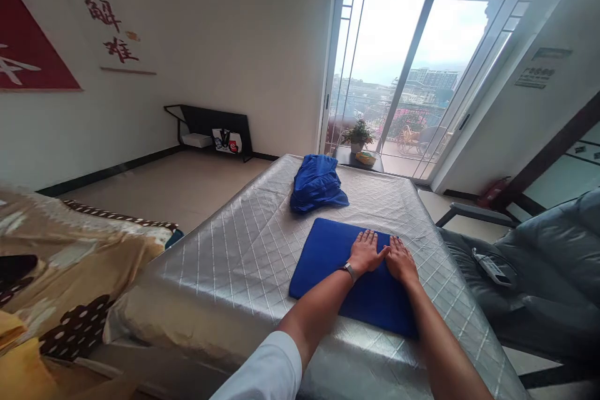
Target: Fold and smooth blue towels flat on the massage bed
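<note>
On the near right part of a silver quilted mattress [244, 250], a folded blue cloth [323, 256] lies flat under both of a person's hands. Left hand [368, 252] and right hand [402, 259] press palm-down side by side, fingers spread and released, grasping nothing. Just beyond sits a crumpled blue pile [317, 184]. A patterned blanket [70, 250] lies at left, a grey chair [553, 262] with a remote [492, 267] at right, and a potted plant [359, 134] stands by the sliding glass door [422, 62].

Bright daylight from the glass doors [412, 75] blows out the sky; wide-angle edges bend, left corner blurred.
</note>
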`<state>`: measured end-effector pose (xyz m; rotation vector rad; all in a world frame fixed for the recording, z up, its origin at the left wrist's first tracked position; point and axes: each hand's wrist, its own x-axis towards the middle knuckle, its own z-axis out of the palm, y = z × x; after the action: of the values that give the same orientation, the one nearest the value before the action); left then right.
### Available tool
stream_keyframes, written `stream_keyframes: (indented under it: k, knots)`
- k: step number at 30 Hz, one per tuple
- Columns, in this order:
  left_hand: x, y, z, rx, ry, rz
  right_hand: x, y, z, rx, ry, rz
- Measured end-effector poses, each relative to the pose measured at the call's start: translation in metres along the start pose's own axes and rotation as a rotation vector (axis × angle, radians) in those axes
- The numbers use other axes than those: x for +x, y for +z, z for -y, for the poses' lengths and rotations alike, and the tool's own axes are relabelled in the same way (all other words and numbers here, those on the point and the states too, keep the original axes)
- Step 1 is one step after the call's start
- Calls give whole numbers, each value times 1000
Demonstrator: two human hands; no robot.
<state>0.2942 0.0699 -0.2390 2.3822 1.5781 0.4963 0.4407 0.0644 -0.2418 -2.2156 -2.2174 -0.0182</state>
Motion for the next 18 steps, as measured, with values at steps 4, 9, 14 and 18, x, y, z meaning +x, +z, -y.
stream_keyframes:
  k: [4, 9, 14, 18]
  knots:
    - [-12, -25, 51, 48, -116, -5, -1, -4, 3, 34, 26, 0]
    - [-34, -53, 122, 118, -287, -44, -1, -6, 5, 57, 36, 13]
    - [-49, -65, 157, 146, -346, -42, 0, -4, 4, 69, 42, 14]
    - [-46, -69, 157, 158, -357, -23, 0, -3, 4, 77, 46, 11]
